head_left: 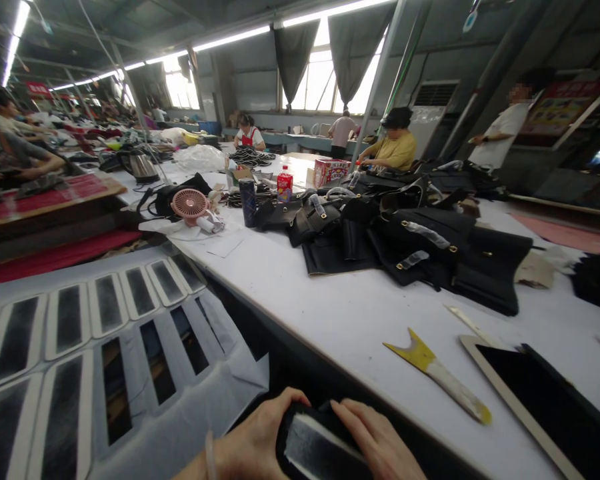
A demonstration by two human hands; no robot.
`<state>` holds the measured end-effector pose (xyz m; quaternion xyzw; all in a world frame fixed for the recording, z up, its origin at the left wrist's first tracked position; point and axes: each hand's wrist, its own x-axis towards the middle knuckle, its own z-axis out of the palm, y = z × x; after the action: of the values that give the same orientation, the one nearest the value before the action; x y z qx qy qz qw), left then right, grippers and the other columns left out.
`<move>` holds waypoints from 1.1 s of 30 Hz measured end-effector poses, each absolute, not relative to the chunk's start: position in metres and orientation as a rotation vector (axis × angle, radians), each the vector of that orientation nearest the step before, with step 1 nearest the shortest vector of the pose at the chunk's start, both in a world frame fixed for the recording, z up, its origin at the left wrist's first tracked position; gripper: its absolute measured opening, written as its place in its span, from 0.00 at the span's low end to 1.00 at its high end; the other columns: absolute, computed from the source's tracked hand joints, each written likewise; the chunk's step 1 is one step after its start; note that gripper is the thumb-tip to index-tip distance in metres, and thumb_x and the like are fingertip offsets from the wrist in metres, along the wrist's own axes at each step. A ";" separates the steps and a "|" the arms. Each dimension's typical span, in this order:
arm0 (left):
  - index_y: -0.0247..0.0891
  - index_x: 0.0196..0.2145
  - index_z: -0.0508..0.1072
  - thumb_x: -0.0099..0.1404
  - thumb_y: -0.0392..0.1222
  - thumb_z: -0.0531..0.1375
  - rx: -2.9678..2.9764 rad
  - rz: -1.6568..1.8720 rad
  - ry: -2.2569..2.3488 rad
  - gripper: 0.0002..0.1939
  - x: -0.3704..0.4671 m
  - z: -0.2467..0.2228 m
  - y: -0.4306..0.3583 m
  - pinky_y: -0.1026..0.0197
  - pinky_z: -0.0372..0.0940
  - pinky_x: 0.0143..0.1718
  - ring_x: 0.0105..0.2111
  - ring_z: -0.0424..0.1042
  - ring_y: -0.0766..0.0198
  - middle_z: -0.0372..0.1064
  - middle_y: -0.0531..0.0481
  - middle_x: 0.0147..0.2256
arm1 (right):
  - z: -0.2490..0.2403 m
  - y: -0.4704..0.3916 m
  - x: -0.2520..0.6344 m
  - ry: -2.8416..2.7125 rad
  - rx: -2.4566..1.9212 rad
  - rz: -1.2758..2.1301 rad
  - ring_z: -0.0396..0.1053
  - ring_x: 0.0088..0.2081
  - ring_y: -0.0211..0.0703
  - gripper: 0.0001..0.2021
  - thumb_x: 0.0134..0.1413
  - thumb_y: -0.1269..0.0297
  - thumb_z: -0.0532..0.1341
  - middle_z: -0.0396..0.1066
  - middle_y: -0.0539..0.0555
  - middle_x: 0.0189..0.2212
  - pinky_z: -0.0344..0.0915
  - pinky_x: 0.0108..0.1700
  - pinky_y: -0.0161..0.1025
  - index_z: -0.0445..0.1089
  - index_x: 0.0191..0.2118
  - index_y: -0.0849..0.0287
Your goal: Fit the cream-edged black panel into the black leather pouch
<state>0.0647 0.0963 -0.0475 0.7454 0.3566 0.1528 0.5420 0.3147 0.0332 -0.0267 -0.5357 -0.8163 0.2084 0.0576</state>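
At the lower middle, a black, round-cornered leather-like piece [325,443] with a whitish smear along one end is held between my hands. My left hand [260,437] wraps its left side, thumb over the top edge. Fingers of my right hand [373,437] press along its upper right side. Both hands are closed on the piece, whose lower part is cut off by the frame. To the left, rows of pale-bordered black panels [70,320] lie on a sheet with rectangular cut-outs [175,413]. A yellow notched scraper-like tool [437,373] rests on the white table [300,313] at right.
Black handbags [420,240] are heaped across the table. A pink fan [191,203], a dark patterned tumbler [248,202] and a red-labelled bottle [284,185] stand behind. A pale-edged black panel [545,400] lies at right. Several people work farther back.
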 end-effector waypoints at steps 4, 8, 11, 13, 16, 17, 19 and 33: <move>0.43 0.51 0.64 0.31 0.51 0.74 1.774 0.412 0.836 0.48 0.063 -0.053 0.095 0.56 0.64 0.51 0.46 0.71 0.53 0.70 0.49 0.49 | -0.014 0.060 0.270 -2.475 -1.642 0.960 0.65 0.57 0.61 0.36 0.51 0.50 0.66 0.64 0.65 0.58 0.62 0.60 0.54 0.61 0.63 0.63; 0.42 0.51 0.65 0.29 0.52 0.74 1.797 0.393 0.830 0.49 0.063 -0.056 0.097 0.55 0.65 0.51 0.45 0.72 0.52 0.71 0.48 0.48 | -0.026 0.059 0.262 -2.401 -1.667 1.089 0.62 0.57 0.64 0.37 0.47 0.54 0.68 0.64 0.67 0.57 0.59 0.61 0.59 0.62 0.62 0.64; 0.42 0.50 0.66 0.27 0.53 0.75 1.810 0.396 0.817 0.49 0.063 -0.058 0.098 0.54 0.65 0.51 0.44 0.72 0.52 0.71 0.47 0.46 | -0.030 0.056 0.267 -2.323 -1.607 1.099 0.63 0.55 0.64 0.36 0.46 0.55 0.67 0.65 0.66 0.56 0.59 0.59 0.59 0.63 0.61 0.63; 0.43 0.49 0.66 0.27 0.53 0.74 1.803 0.399 0.814 0.49 0.062 -0.059 0.097 0.55 0.66 0.49 0.43 0.72 0.53 0.71 0.48 0.46 | -0.027 0.056 0.270 -2.217 -1.533 1.180 0.65 0.52 0.60 0.32 0.44 0.56 0.68 0.67 0.64 0.52 0.61 0.57 0.54 0.66 0.57 0.61; 0.44 0.49 0.66 0.26 0.53 0.74 1.783 0.387 0.840 0.49 0.061 -0.061 0.096 0.56 0.67 0.45 0.42 0.72 0.54 0.71 0.50 0.44 | -0.020 0.063 0.268 -1.958 -1.501 1.326 0.67 0.44 0.50 0.17 0.50 0.56 0.61 0.69 0.57 0.42 0.63 0.49 0.44 0.71 0.44 0.59; 0.44 0.49 0.66 0.25 0.52 0.75 1.774 0.380 0.854 0.49 0.060 -0.061 0.096 0.56 0.67 0.45 0.42 0.72 0.54 0.72 0.50 0.44 | -0.018 0.067 0.266 -1.857 -1.553 1.342 0.67 0.40 0.48 0.13 0.52 0.56 0.57 0.68 0.55 0.37 0.63 0.45 0.43 0.70 0.38 0.59; 0.43 0.48 0.66 0.24 0.51 0.75 1.761 0.369 0.868 0.50 0.059 -0.061 0.096 0.55 0.67 0.45 0.42 0.72 0.53 0.72 0.51 0.44 | -0.019 0.076 0.262 -1.682 -1.685 1.359 0.63 0.33 0.44 0.10 0.50 0.57 0.53 0.64 0.51 0.28 0.60 0.37 0.41 0.65 0.27 0.57; 0.44 0.49 0.66 0.26 0.55 0.74 1.752 0.365 0.834 0.50 0.058 -0.063 0.099 0.54 0.66 0.47 0.42 0.71 0.53 0.70 0.50 0.45 | -0.029 0.090 0.253 -1.470 -1.818 1.559 0.55 0.26 0.38 0.06 0.34 0.61 0.55 0.58 0.46 0.19 0.52 0.28 0.37 0.61 0.23 0.57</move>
<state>0.0582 0.0991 -0.0629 0.7405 0.3525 0.1541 0.5511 0.2533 0.0900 -0.0294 -0.6380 -0.5160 0.5472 0.1651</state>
